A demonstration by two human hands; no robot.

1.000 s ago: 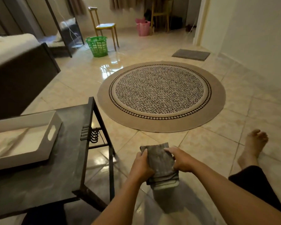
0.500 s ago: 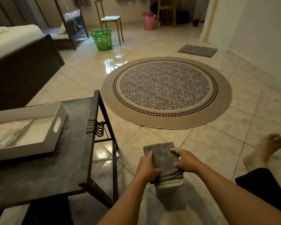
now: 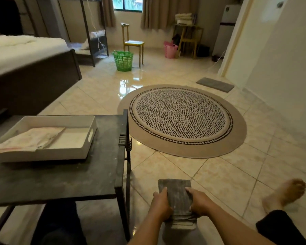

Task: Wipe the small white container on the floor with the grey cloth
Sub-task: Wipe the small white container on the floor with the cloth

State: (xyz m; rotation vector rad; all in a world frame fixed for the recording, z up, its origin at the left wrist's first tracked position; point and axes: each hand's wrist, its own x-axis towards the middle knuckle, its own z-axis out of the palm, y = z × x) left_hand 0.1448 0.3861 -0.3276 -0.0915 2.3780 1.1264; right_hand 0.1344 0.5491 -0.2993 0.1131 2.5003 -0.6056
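A folded grey cloth point(image 3: 177, 195) lies draped over the top of the small white container point(image 3: 179, 234), which stands on the tiled floor low in the view. Only the container's near wall shows below the cloth, in shadow. My left hand point(image 3: 160, 205) grips the cloth's left edge and the container's side. My right hand point(image 3: 199, 203) grips the right edge the same way. Both forearms reach in from the bottom of the frame.
A dark low table point(image 3: 64, 177) stands at the left with a white tray point(image 3: 72, 149) holding a pale cloth. A round patterned rug point(image 3: 182, 121) lies ahead. My bare foot point(image 3: 286, 193) rests at the right. Bed, green basket point(image 3: 123, 61) and chair point(image 3: 132, 44) sit farther back.
The camera has tilted up, so more of the far room shows and my hands sit lower in view. Both hands stay clamped on the cloth over the container.
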